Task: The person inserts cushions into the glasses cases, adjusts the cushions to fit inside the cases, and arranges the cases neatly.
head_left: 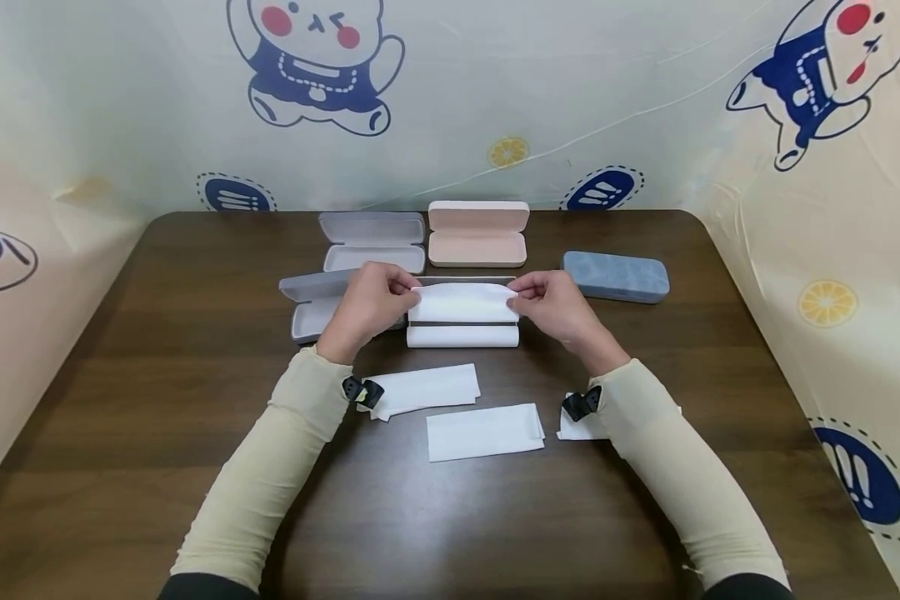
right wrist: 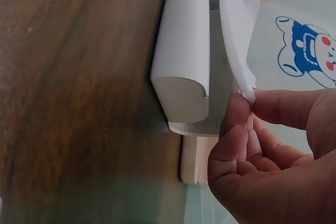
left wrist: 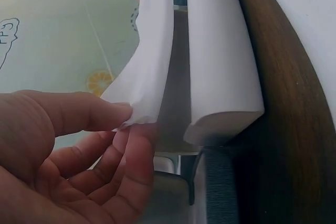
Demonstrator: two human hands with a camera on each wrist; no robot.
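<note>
A white folded sheet, like tissue or thin cloth, [head_left: 462, 302] is stretched between both hands above an open white glasses case [head_left: 462, 337]. My left hand [head_left: 369, 307] pinches its left end between thumb and fingers. At the opposite end, the right hand [head_left: 557, 310] pinches a corner the same way. In the left wrist view the sheet [left wrist: 156, 51] sags a little between the hands, beside the case's rounded white part [left wrist: 220, 51]. The right wrist view shows the case's flat end [right wrist: 181, 98] and grey inner side behind it.
Behind the hands stand an open lilac-grey case [head_left: 372, 257] and an open pink case [head_left: 477, 248]. An open grey case [head_left: 313, 287] is by the left hand; a closed blue case [head_left: 617, 277] lies right. Folded white sheets [head_left: 423, 388] [head_left: 483, 433] [head_left: 581, 429] lie nearer.
</note>
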